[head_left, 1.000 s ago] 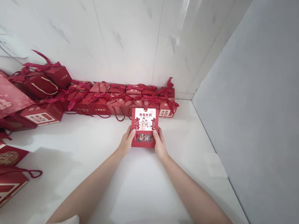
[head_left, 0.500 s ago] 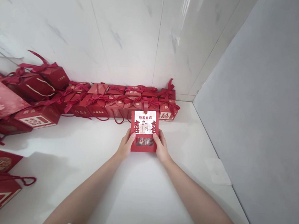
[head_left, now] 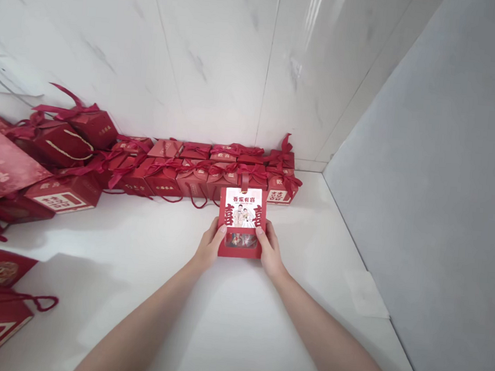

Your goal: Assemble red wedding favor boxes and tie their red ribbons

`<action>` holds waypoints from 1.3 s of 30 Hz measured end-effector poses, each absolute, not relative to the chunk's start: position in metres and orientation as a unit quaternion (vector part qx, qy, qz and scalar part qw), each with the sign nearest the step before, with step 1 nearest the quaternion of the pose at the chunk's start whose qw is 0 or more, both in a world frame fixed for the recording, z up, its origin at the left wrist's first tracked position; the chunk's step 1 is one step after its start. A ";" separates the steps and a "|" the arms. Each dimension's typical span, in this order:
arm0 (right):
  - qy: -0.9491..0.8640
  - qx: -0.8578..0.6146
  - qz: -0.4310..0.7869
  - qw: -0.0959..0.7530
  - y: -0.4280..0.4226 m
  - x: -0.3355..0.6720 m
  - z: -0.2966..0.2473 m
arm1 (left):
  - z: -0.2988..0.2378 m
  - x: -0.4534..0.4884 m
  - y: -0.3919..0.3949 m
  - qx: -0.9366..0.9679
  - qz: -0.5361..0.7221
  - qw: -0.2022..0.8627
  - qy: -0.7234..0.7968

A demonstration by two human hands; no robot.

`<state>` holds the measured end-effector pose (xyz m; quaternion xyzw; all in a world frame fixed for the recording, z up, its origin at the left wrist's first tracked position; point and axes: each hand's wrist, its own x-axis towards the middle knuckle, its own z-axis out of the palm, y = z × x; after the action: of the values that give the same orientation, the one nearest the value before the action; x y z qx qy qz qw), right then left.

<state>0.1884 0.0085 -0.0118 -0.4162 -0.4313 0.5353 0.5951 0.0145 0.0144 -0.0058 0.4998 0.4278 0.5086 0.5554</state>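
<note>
Between my two hands is a red gift box (head_left: 240, 253) with a white printed front showing a couple and Chinese characters. A small clear window low on it shows wrapped pieces inside, and a strap loops at its top. My left hand (head_left: 210, 245) grips its left side, thumb on the front. On the right side my right hand (head_left: 271, 249) holds it the same way. The fingers behind the box are hidden. Just beyond it stand two rows of red ribbon-tied gift boxes (head_left: 164, 179), partly covered by the held one.
More red boxes (head_left: 60, 194) with ribbons and cord handles crowd the left side, some stacked. A pink printed box (head_left: 2, 159) lies among them. White marbled tiles (head_left: 216, 54) rise behind the white surface (head_left: 160, 229), and a grey wall (head_left: 450, 170) bounds the right.
The whole view has shifted slightly, so most things appear a little further right and lower. Both hands keep the same hold on the gift box.
</note>
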 end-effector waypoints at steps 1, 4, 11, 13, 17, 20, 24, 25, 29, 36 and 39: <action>-0.432 -0.418 0.535 0.594 0.009 0.189 -0.012 | -0.005 0.014 0.014 0.500 0.507 0.556 0.429; -0.437 -0.418 0.531 0.594 0.009 0.189 -0.012 | -0.003 0.014 0.014 0.501 0.502 0.553 0.438; -0.443 -0.401 0.533 0.599 0.009 0.190 -0.008 | -0.003 0.013 0.016 0.499 0.502 0.550 0.443; -0.441 -0.398 0.534 0.601 0.009 0.190 -0.009 | -0.004 0.012 0.017 0.501 0.507 0.543 0.443; -0.436 -0.400 0.538 0.600 0.010 0.189 -0.010 | -0.005 0.012 0.016 0.505 0.506 0.542 0.441; -0.431 -0.396 0.545 0.600 0.010 0.189 -0.009 | -0.004 0.012 0.016 0.501 0.502 0.549 0.443; -0.432 -0.397 0.545 0.599 0.010 0.190 -0.009 | -0.003 0.012 0.016 0.505 0.499 0.542 0.450; -0.434 -0.400 0.541 0.600 0.009 0.190 -0.009 | -0.002 0.012 0.016 0.501 0.504 0.546 0.444; -0.476 -0.395 0.500 0.606 -0.001 0.187 -0.007 | -0.001 0.012 0.013 0.414 0.525 0.645 0.371; -0.499 -0.429 0.491 0.571 -0.011 0.179 -0.003 | 0.007 0.012 0.012 0.412 0.595 0.569 0.390; -0.489 -0.448 0.487 0.568 -0.008 0.180 -0.001 | 0.005 0.011 0.014 0.478 0.621 0.464 0.413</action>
<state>0.1802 -0.0078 -0.0013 -0.4483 -0.4891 0.4874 0.5677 0.0109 0.0143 0.0047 0.4777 0.4126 0.6214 0.4641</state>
